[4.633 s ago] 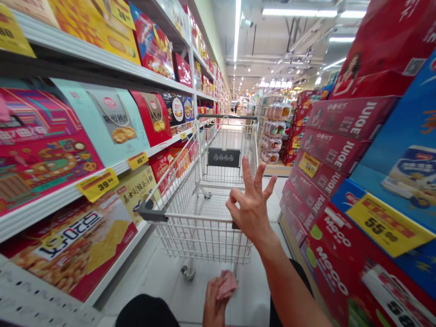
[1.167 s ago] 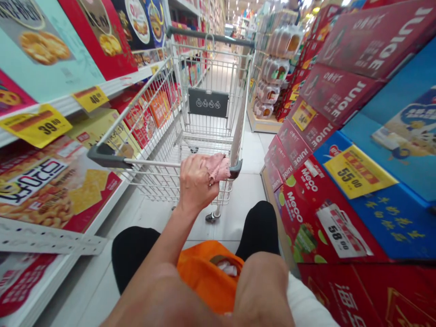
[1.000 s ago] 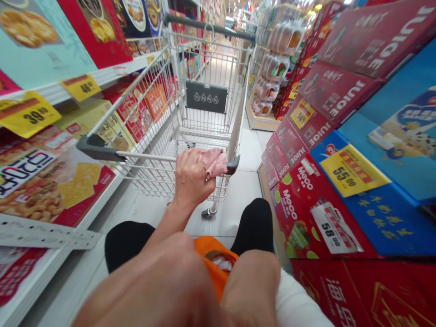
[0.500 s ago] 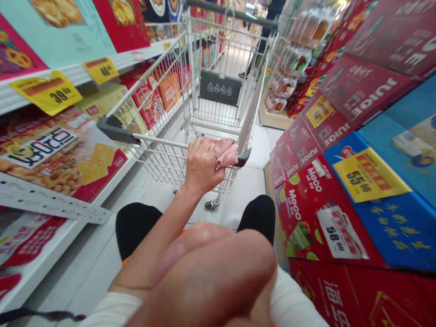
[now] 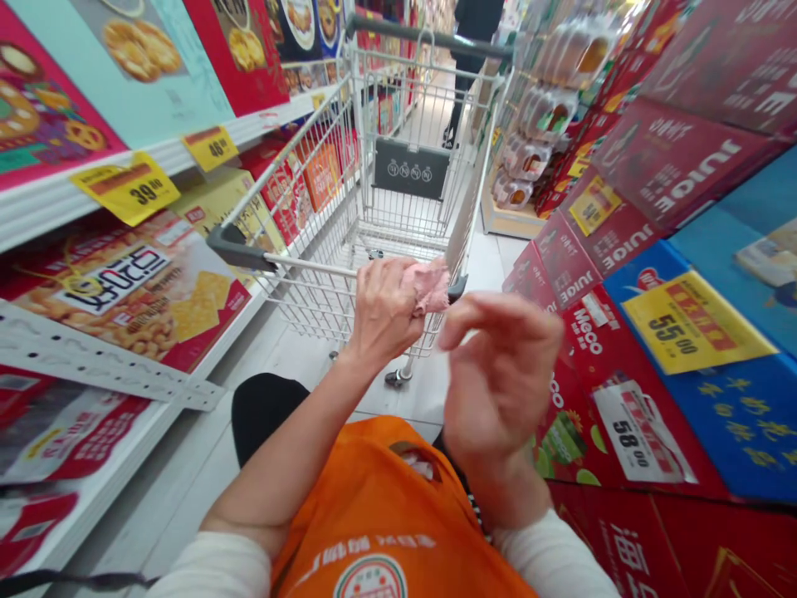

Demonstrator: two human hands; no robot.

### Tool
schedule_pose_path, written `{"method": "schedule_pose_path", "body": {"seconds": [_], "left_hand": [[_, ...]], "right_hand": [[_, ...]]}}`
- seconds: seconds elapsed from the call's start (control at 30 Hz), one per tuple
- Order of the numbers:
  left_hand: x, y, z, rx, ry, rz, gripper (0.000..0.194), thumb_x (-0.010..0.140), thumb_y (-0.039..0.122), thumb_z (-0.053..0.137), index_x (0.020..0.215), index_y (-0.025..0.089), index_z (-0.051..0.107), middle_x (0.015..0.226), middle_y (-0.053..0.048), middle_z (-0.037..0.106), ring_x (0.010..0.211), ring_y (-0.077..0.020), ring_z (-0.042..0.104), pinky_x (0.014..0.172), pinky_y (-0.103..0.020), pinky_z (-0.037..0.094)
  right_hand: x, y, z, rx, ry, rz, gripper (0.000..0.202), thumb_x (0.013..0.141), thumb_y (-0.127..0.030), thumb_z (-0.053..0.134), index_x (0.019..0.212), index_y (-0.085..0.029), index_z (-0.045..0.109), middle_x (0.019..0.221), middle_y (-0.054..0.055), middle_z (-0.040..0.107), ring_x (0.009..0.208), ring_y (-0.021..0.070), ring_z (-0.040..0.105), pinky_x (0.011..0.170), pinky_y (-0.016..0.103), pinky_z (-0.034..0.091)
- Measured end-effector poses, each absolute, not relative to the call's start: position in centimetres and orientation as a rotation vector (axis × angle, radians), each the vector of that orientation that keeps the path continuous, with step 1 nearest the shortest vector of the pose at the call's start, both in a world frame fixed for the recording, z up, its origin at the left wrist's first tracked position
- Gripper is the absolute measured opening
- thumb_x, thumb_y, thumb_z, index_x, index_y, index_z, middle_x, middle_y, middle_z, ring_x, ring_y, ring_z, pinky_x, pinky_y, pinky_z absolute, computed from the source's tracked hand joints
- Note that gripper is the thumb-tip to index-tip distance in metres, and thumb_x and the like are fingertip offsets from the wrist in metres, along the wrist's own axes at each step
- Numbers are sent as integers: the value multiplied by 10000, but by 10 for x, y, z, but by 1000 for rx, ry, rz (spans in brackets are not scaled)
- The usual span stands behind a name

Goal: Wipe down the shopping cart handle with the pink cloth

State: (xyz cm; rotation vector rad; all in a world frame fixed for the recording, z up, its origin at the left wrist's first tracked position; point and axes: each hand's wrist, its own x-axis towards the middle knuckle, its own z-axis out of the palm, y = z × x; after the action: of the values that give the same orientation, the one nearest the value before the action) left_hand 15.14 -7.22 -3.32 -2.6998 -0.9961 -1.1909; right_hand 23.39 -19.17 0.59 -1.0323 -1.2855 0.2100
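My left hand [image 5: 386,307] is closed around a crumpled pink cloth [image 5: 429,284] at the near top rim of a wire shopping cart [image 5: 315,266], close to its right dark corner cap [image 5: 457,288]. The cloth sticks out past the thumb side and lies against the rim. My right hand [image 5: 498,374] is raised to the right of the cloth, apart from the cart. Its fingers are bent and somewhat blurred, with the palm showing and nothing visible in it. The cart basket holds no goods that I can see.
Shelves of boxed snacks with yellow price tags [image 5: 128,189] line the left side. Stacked drink cartons [image 5: 628,407] stand close on the right. A person in dark clothes [image 5: 466,75] stands farther down the aisle. An orange apron [image 5: 374,507] covers my front.
My right hand has swung from close before the camera, across my left forearm, out to the right, and its fingers have loosened. The left hand stays on the cloth at the rim.
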Motion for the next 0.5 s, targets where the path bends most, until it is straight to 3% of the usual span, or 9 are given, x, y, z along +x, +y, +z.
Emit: {"method": "schedule_pose_path", "body": {"seconds": [0.07,0.2,0.33,0.4,0.5], "left_hand": [[160,-81,-32,-2717,-909,-1190,471,877,246,578,1348,232,576,1291,-110,594,1227,-313,490,1052,-514,383],[188,-94,-35,-2693,-766,-1179,499,889,228,558,1388,204,553,1310,-140,581,1259,-335,468,1079,-545,374],[202,-87,-40,-2611,-641,-1176,459,939,184,512,1396,203,549,1243,-125,630,1201,-290,517,1068,-493,411],[195,-77,-44,-2579,-555,-1174,452,945,148,511,1390,213,557,1234,-102,648,1191,-264,533,1067,-445,429],[168,-58,-50,-2550,-544,-1213,492,940,124,517,1415,251,543,1230,-93,657,1201,-249,542,1063,-428,447]], "right_hand": [[261,-162,8,-939,-979,-45,310,909,-206,457,1161,-349,566,860,3,512,792,175,575,856,422,529],[326,-94,0,-916,-975,-85,230,957,-357,369,1068,-258,545,809,-1,543,789,179,594,856,414,495],[364,-52,-15,-989,-1312,303,560,994,-611,215,1014,-228,623,688,-4,634,747,175,637,880,403,475],[375,-43,-20,-1097,-1477,390,712,964,-713,178,902,-217,686,552,-20,582,627,155,595,831,379,464],[386,-36,-23,-1238,-1594,255,789,927,-783,196,729,-220,712,418,-48,437,495,121,467,784,360,426]]}}
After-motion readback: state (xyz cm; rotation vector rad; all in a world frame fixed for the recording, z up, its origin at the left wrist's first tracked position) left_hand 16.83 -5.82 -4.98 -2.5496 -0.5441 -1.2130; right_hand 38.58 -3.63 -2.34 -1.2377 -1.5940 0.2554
